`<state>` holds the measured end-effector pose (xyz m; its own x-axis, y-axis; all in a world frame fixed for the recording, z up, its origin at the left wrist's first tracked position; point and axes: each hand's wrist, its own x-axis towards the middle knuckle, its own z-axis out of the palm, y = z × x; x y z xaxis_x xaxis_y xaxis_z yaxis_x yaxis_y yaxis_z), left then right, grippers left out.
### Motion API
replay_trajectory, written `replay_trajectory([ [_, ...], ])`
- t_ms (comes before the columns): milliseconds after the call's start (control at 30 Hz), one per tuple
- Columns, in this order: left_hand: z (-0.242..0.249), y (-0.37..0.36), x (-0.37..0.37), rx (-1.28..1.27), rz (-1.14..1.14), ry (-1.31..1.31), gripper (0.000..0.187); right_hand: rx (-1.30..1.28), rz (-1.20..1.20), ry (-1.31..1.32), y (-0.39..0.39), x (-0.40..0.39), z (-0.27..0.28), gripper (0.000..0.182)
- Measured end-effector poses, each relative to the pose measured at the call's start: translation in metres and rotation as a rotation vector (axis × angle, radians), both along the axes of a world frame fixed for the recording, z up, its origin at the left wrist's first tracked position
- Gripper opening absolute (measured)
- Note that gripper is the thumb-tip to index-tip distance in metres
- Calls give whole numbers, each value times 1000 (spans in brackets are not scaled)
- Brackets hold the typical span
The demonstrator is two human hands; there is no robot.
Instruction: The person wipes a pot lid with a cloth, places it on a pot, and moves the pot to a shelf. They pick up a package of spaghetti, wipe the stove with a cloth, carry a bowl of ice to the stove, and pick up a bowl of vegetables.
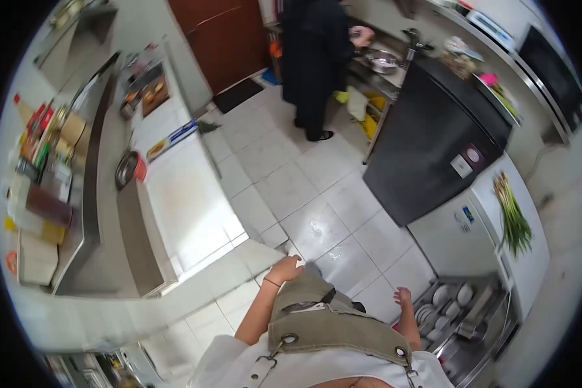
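My left hand (287,269) hangs at the left side of my olive apron (336,333), its fingers curled closed. A small patch of white shows at the fingertips, too little to name. On the other side, my right hand (403,297) hangs beside the dish rack, its fingers loosely apart and nothing visible in them. Closest to it are white cups and bowls (441,297) in the metal rack. Neither hand touches a counter.
A person in dark clothes (313,58) stands at the far sink, near a metal bowl (383,61). Right are a dark fridge (427,136) and a white freezer (456,223) topped with green onions (514,216). Left, a white counter (181,200) holds a red-and-steel bowl (132,169).
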<state>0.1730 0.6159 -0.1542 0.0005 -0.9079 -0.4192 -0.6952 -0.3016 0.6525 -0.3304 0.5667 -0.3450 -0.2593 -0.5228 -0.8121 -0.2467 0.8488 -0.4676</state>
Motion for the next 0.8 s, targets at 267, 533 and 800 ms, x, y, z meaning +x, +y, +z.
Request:
replay_trajectory([
  [267, 19, -32, 47, 185, 222, 126, 53, 26, 384, -7, -149, 115, -24, 34],
  [533, 20, -136, 126, 22, 396, 266, 45, -108, 1095, 206, -259, 245, -89, 38],
  [800, 14, -218, 219, -140, 547, 219, 46, -11, 739, -77, -431, 382, -21, 33],
])
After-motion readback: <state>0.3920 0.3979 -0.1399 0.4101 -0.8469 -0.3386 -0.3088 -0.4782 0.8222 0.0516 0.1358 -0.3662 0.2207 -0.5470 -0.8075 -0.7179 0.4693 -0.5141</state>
